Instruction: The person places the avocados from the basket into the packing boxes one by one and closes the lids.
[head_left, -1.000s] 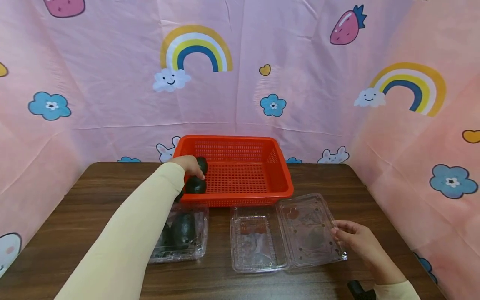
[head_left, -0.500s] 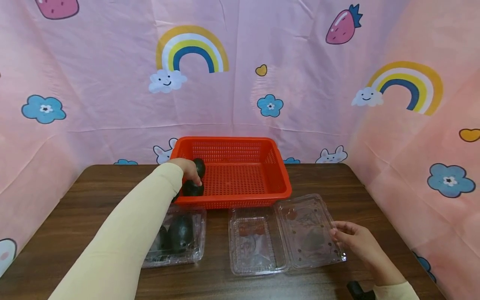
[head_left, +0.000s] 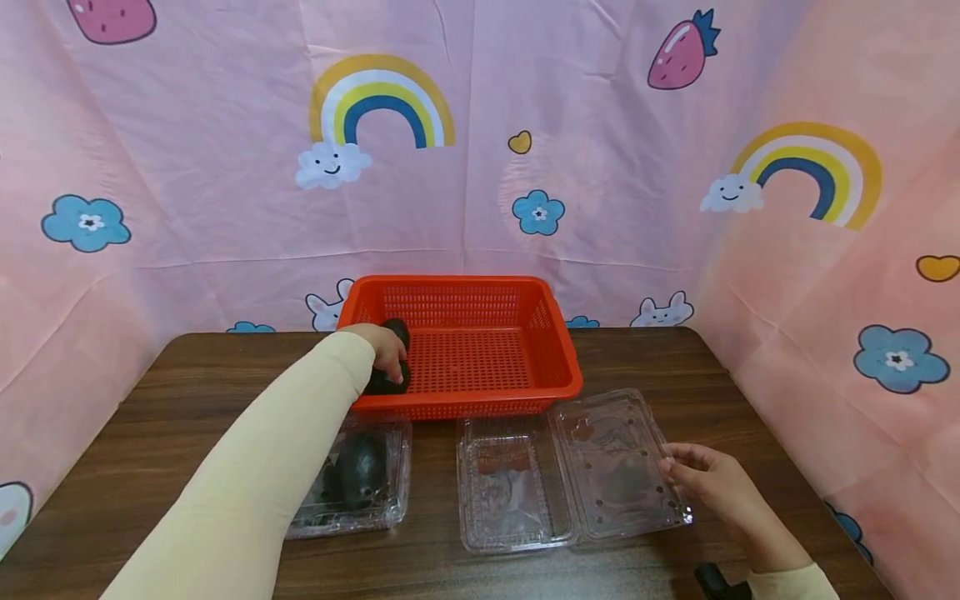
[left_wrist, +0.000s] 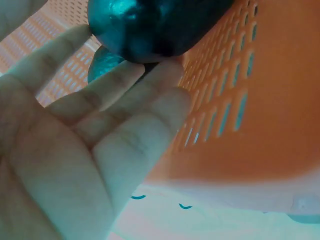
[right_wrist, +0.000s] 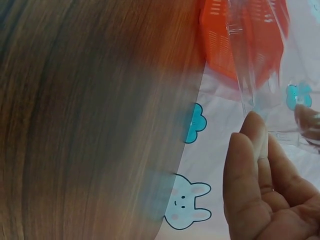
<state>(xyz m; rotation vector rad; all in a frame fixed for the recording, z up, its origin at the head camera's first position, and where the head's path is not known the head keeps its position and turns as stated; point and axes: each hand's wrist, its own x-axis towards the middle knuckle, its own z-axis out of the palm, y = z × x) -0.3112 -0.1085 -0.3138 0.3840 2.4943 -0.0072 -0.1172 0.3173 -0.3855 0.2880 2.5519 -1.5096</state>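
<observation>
By the right hand [head_left: 716, 483], the clear lid [head_left: 618, 475] is pinched. In the basket [head_left: 480, 402], a glossy, dark fruit [left_wrist: 155, 25] is touched by the left hand [left_wrist: 75, 130], fingers barely bent

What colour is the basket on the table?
Red-orange; the basket shows best in the head view.

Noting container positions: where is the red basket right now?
In the head view, the basket stands near the middle, by the far edge of the table, just behind two clear boxes, with the left hand at its left end.
</observation>
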